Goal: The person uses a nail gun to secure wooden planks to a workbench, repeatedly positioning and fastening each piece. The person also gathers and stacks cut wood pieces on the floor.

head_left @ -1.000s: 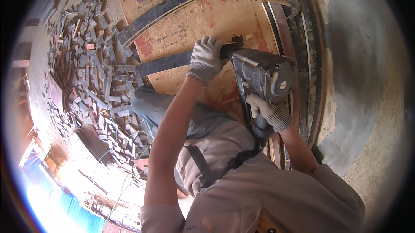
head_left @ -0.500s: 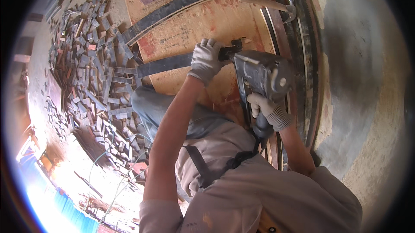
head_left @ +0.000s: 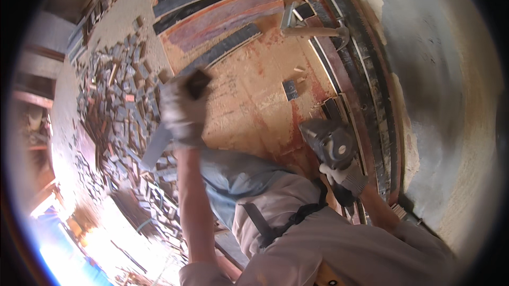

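I'm holding dark strip (head_left: pixel 157 146), left hand (head_left: pixel 183 108), at board (head_left: pixel 254 92) left edge; gripping power tool (head_left: pixel 330 141), right hand (head_left: pixel 347 178), near right edge.

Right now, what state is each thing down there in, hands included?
Left hand: gloved, blurred, closed around dark strip
Dark strip: held, slanting
Right hand: gloved, gripping power tool
Power tool: held; running or not, cannot tell
Hammer: lying down, unheld
Small dark piece: lying on board, untouched
Board: flat, red-stained
Offcuts: scattered, loose
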Motion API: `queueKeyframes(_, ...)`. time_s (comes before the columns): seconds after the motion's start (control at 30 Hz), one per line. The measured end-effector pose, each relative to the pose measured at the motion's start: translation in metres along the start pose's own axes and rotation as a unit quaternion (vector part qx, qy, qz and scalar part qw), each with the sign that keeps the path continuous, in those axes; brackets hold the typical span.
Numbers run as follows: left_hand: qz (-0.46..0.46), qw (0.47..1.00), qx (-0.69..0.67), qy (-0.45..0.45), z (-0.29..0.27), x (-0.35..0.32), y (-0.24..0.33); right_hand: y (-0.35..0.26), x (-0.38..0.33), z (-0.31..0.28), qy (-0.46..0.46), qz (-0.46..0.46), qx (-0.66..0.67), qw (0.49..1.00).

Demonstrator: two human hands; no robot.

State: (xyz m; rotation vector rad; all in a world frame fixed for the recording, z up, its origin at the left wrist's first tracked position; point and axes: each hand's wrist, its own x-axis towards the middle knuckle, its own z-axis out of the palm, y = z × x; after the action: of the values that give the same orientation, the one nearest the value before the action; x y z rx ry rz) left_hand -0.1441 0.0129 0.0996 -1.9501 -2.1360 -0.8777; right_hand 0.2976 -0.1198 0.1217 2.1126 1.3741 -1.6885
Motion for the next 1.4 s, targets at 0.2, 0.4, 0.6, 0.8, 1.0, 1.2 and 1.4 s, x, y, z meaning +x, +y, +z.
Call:
queueKeyframes(0.2, -0.2, 0.925, 0.301, -0.119, -0.02, 0.015, -0.065, 0.037, -0.006, 0.019, 0.048, -0.186, -0.226, 0.955)
queueKeyframes(0.4, 0.048, 0.988, 0.019, -0.147, 0.112, 0.049, -0.024, 0.028, -0.005, 0.029, -0.01, 0.003, -0.044, 0.999)
queueKeyframes(0.6, 0.046, 0.978, 0.019, -0.204, 0.132, 0.074, -0.015, 0.022, -0.021, 0.039, 0.063, -0.059, -0.105, 0.991)
queueKeyframes(0.8, 0.08, 0.963, 0.028, -0.257, 0.09, -0.026, 0.015, 0.016, -0.031, 0.031, 0.025, -0.075, -0.016, 0.997)
queueKeyframes(1.0, 0.073, 0.95, 0.004, -0.304, 0.081, -0.075, 0.034, 0.026, -0.021, 0.031, 0.037, -0.216, 0.033, 0.975)
queueKeyframes(1.2, 0.092, 0.972, -0.114, -0.185, 0.111, -0.011, 0.09, 0.035, -0.018, 0.039, 0.053, -0.231, -0.002, 0.971)
queueKeyframes(1.4, 0.058, 0.982, -0.13, -0.12, 0.213, 0.119, 0.177, 0.032, -0.017, 0.037, -0.003, -0.164, -0.018, 0.986)
